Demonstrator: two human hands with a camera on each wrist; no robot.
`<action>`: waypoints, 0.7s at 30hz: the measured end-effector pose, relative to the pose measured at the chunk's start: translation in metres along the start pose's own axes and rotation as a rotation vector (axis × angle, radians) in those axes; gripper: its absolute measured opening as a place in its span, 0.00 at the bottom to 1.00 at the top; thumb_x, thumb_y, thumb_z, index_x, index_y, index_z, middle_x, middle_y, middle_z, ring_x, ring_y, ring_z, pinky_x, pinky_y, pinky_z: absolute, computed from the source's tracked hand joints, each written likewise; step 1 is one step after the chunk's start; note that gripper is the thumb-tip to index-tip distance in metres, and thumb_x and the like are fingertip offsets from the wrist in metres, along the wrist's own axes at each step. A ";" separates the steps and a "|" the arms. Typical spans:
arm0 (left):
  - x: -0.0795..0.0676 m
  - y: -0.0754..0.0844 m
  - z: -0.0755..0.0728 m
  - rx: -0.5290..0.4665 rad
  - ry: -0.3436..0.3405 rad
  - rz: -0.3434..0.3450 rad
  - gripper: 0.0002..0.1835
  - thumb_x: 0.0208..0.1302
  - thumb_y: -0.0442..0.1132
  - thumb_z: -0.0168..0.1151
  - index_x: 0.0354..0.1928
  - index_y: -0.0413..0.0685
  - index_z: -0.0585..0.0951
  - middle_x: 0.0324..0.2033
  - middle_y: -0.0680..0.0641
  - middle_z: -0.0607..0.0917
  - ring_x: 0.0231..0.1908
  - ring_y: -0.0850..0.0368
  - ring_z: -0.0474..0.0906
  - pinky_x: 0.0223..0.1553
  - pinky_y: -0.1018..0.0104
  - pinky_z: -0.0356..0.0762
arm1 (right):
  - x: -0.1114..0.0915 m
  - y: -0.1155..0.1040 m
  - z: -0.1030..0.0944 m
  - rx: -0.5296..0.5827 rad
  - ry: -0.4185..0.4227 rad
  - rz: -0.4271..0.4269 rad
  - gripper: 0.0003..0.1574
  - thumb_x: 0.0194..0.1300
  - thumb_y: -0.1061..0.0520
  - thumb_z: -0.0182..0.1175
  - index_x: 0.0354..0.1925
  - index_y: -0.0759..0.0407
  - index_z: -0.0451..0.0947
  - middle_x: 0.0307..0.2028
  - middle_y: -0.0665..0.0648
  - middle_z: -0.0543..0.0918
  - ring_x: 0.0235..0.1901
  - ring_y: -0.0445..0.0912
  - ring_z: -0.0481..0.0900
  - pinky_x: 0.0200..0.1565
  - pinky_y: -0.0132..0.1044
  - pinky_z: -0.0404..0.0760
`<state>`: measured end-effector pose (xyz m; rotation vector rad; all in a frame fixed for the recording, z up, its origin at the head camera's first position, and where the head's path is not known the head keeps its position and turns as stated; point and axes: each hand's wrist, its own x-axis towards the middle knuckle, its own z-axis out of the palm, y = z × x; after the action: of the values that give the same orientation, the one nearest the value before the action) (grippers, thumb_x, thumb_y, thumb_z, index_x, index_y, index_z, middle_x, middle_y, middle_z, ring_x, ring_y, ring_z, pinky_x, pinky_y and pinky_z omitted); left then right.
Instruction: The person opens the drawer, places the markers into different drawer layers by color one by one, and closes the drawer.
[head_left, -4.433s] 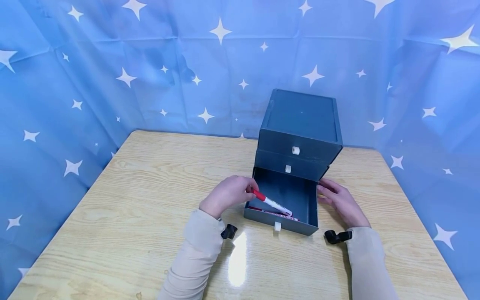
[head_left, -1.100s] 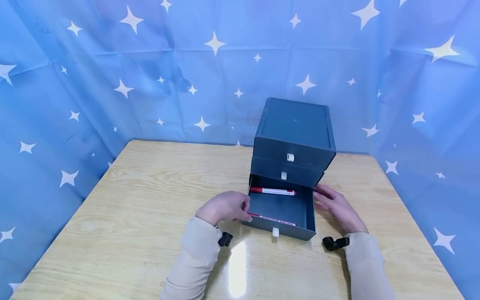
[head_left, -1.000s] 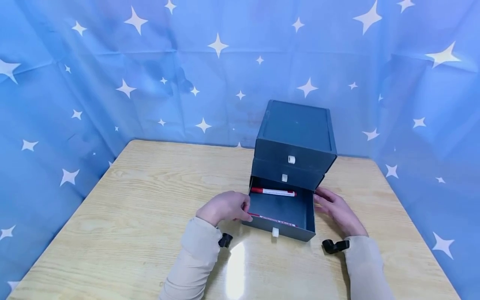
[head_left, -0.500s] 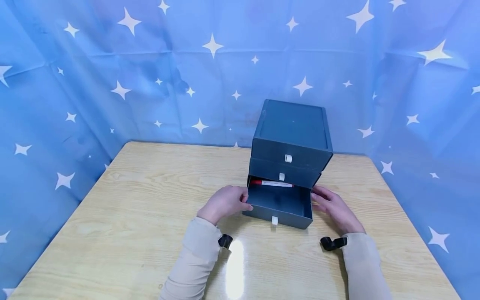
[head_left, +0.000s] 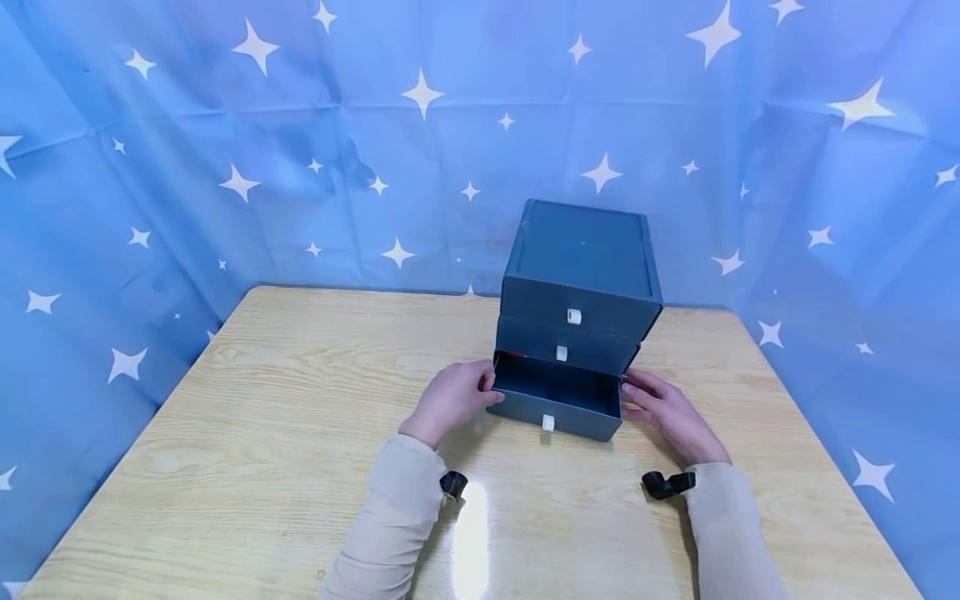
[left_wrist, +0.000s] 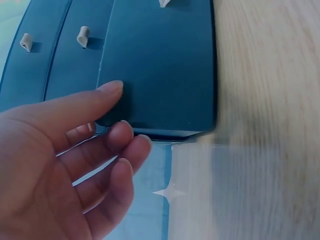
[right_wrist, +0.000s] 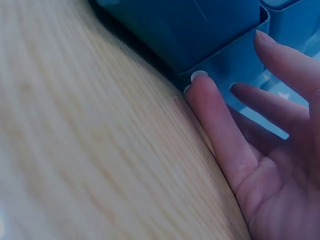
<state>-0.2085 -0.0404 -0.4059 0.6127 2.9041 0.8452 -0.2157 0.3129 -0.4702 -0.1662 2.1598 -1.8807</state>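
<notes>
The bottom drawer (head_left: 557, 416) of a dark blue cabinet (head_left: 588, 250) stands partly pulled out. My left hand (head_left: 452, 402) is at its front left corner, thumb (left_wrist: 107, 92) on the drawer front and curled fingers by its side. Beside the cabinet's lower right side rests my right hand (head_left: 671, 415), its fingers loosely extended; in the right wrist view fingertips (right_wrist: 200, 82) come against or very near the cabinet wall. Only a red sliver of a marker (head_left: 514, 355) shows deep inside the drawer. The front wall hides the drawer floor.
The upper drawer (head_left: 540, 302) and the middle drawer (head_left: 525, 340) are closed, each with a white pull tab. Under everything lies a light wooden table (head_left: 300, 433). A blue curtain (head_left: 337, 142) with white stars hangs behind and at both sides.
A red-capped marker was held by my left hand, then lay in the drawer. The left hand has since moved to the drawer's front corner, and the drawer has slid inward, hiding the markers.
</notes>
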 end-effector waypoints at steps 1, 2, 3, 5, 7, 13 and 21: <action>0.001 0.000 0.001 -0.002 0.006 -0.001 0.17 0.54 0.50 0.62 0.20 0.53 0.66 0.13 0.55 0.63 0.15 0.61 0.62 0.21 0.70 0.61 | 0.000 0.001 0.000 0.004 0.000 0.000 0.41 0.64 0.47 0.50 0.67 0.59 0.46 0.64 0.62 0.54 0.53 0.46 0.70 0.47 0.36 0.73; 0.001 0.000 0.002 -0.004 0.014 -0.001 0.17 0.54 0.50 0.62 0.20 0.53 0.66 0.13 0.55 0.64 0.15 0.61 0.63 0.20 0.70 0.61 | 0.000 0.002 -0.001 0.008 -0.003 -0.001 0.40 0.65 0.47 0.50 0.68 0.59 0.46 0.64 0.62 0.54 0.53 0.46 0.70 0.47 0.36 0.73; 0.002 -0.001 0.003 -0.009 0.021 -0.004 0.17 0.55 0.50 0.62 0.20 0.53 0.66 0.14 0.55 0.64 0.16 0.61 0.63 0.20 0.70 0.61 | -0.001 0.002 -0.001 0.012 -0.003 -0.001 0.40 0.65 0.47 0.50 0.68 0.59 0.46 0.64 0.62 0.54 0.53 0.46 0.70 0.47 0.36 0.73; 0.003 -0.001 0.005 -0.024 0.036 -0.010 0.17 0.55 0.50 0.61 0.21 0.53 0.66 0.14 0.55 0.65 0.16 0.60 0.64 0.20 0.69 0.61 | -0.001 0.002 -0.001 0.015 -0.002 -0.004 0.40 0.65 0.47 0.50 0.68 0.59 0.46 0.64 0.62 0.53 0.53 0.46 0.70 0.47 0.36 0.73; 0.004 -0.002 0.007 -0.036 0.058 -0.012 0.16 0.55 0.50 0.61 0.21 0.53 0.66 0.15 0.55 0.66 0.17 0.60 0.64 0.20 0.69 0.61 | -0.001 0.002 -0.001 0.017 -0.001 -0.004 0.41 0.65 0.47 0.50 0.68 0.59 0.46 0.65 0.63 0.53 0.53 0.46 0.70 0.47 0.36 0.73; 0.005 -0.005 0.014 -0.058 0.099 -0.003 0.16 0.56 0.50 0.60 0.22 0.54 0.66 0.14 0.55 0.66 0.17 0.61 0.64 0.20 0.70 0.61 | -0.003 0.003 0.000 0.019 -0.005 0.015 0.42 0.65 0.46 0.50 0.68 0.60 0.44 0.65 0.63 0.51 0.53 0.44 0.70 0.47 0.36 0.73; 0.013 -0.007 0.021 -0.111 0.178 -0.016 0.13 0.58 0.51 0.58 0.24 0.55 0.68 0.16 0.55 0.69 0.18 0.60 0.65 0.21 0.69 0.63 | -0.002 0.002 0.000 0.005 -0.021 0.003 0.41 0.65 0.46 0.49 0.68 0.58 0.44 0.66 0.63 0.50 0.53 0.47 0.71 0.47 0.37 0.73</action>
<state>-0.2199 -0.0305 -0.4263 0.5295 2.9855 1.1041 -0.2134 0.3139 -0.4720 -0.1801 2.1404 -1.8743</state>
